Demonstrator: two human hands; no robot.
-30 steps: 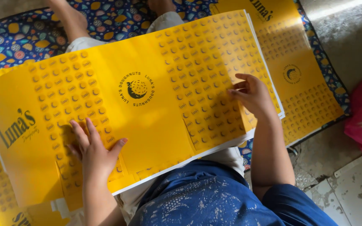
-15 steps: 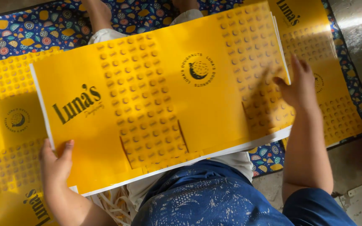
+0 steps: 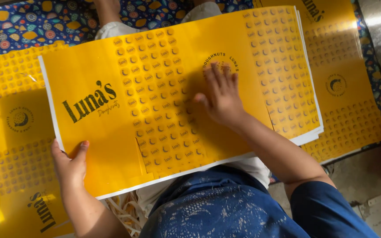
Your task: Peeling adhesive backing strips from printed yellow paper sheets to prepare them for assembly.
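Looking down, I see my left hand [image 3: 69, 165] pinching the near left edge of a big yellow printed sheet [image 3: 111, 145], thumb on top and fingers under it. My right hand [image 3: 220, 98] lies flat and open on the middle of that same sheet, pressing down and gripping nothing.

The sheet is a flat box blank with rows of small round marks and a round badge. It rests across my lap, on top of a stack of the same sheets [image 3: 307, 132] whose edges peek out at the right. More yellow sheets lie spread around: one to the left [image 3: 9, 114] and one to the right [image 3: 353, 88], all on a blue patterned mat [image 3: 31, 22] on the floor. Some pale paper strips [image 3: 122, 211] sit by my knee.

I think the work is at an early point. The top sheet is flat, with no folds made, and the stack under it looks untouched. I cannot tell how many sheets are left.
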